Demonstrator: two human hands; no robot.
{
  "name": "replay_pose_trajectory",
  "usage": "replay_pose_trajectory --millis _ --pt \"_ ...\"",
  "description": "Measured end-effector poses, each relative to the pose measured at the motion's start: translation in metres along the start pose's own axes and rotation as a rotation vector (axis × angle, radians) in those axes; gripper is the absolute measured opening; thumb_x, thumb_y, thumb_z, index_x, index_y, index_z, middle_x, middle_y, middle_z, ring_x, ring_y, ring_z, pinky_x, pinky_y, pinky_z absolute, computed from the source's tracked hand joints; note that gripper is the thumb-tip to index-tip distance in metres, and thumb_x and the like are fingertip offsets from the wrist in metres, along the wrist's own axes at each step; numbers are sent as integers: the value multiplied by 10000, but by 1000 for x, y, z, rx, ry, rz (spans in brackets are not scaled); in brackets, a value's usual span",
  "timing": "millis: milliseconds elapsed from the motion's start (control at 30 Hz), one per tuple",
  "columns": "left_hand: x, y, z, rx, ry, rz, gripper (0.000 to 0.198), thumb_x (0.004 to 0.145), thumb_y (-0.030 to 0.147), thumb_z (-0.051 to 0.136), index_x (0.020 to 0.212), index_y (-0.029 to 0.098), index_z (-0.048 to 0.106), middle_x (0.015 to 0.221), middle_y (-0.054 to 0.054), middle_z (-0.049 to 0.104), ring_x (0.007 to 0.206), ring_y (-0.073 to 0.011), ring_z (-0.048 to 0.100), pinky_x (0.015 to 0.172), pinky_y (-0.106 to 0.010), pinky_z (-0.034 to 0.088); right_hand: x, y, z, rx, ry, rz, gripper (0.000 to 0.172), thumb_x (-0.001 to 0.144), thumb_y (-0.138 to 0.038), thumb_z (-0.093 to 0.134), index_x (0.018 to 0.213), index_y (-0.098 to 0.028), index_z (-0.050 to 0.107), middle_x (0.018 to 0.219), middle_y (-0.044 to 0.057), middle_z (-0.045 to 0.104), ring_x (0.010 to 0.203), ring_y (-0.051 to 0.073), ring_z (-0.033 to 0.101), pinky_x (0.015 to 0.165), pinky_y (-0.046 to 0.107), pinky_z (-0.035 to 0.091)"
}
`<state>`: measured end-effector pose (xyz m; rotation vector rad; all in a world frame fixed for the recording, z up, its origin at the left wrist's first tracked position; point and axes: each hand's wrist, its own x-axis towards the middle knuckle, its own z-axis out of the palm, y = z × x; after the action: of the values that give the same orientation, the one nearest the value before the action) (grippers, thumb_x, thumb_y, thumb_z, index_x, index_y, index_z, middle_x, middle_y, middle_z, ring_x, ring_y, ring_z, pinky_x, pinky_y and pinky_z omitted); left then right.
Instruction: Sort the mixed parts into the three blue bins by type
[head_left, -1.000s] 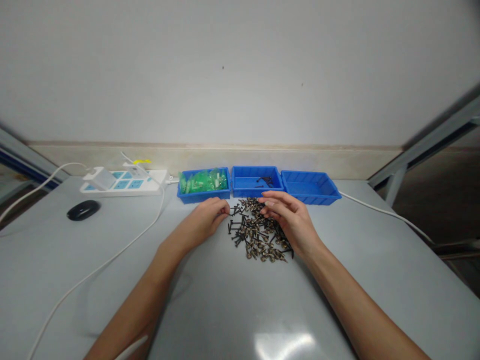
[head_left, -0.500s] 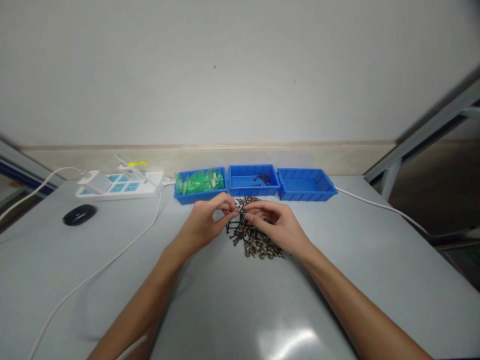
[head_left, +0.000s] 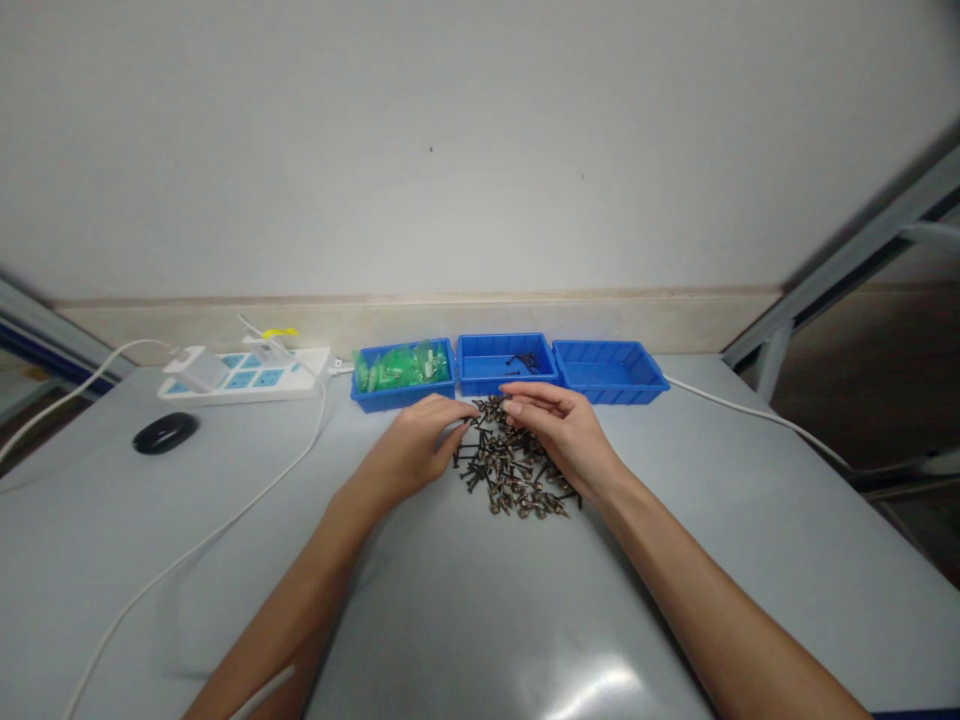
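A mixed pile of black screws and brassy, shiny screws (head_left: 514, 475) lies on the grey table. At the pile's left edge is my left hand (head_left: 416, 440), its thumb and fingers closed around what looks like a black screw (head_left: 469, 421), mostly covered by the fingertips. My right hand (head_left: 562, 430) reaches over the right side of the pile with curled fingers, thumb and forefinger close together. Whatever lies between those fingertips is too small to make out. Just behind the hands, the middle blue bin (head_left: 484, 372) holds several black screws (head_left: 525, 361).
The left blue bin (head_left: 403, 402) contains green plastic bags (head_left: 401, 367). A third blue bin (head_left: 611, 385) stands at the right. Further left are a white power strip (head_left: 300, 385), a black mouse (head_left: 166, 433) and a white cable (head_left: 225, 528). The wall (head_left: 480, 200) rises behind.
My hands were together at one dark screw over the pile; now they are apart. The right fingertips have shifted right and slightly away from me, uncovering more of the pile.
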<state>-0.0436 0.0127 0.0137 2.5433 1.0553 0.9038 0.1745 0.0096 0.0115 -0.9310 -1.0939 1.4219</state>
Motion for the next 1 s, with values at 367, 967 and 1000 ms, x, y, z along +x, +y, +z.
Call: replay_pose_trajectory --millis 367,967,1000 --pt "-4 -24 17 183 -30 93 379 922 23 515 1216 171 702 1177 -108 749 1115 -231 664 960 -448 591 7 -2 3 137 43 -81 546 725 -260 826 1247 -310 673 1457 71 590 1238 258 638 1097 442 453" --pt "-4 -22 6 349 -98 34 163 953 189 601 999 172 756 980 -90 789 911 -235 730 824 -342 557 0 -3 -5 -56 -36 -149 223 810 -295 765 1025 -240 749 1076 50 764 781 153 686 746 311 502" --pt "-4 -22 6 362 -93 38 162 958 193 597 999 166 751 982 -90 788 906 -234 729 818 -343 556 0 -3 -4 -54 -36 -147 226 808 -297 768 1026 -236 749 1065 53 767 775 152 685 741 309 502"
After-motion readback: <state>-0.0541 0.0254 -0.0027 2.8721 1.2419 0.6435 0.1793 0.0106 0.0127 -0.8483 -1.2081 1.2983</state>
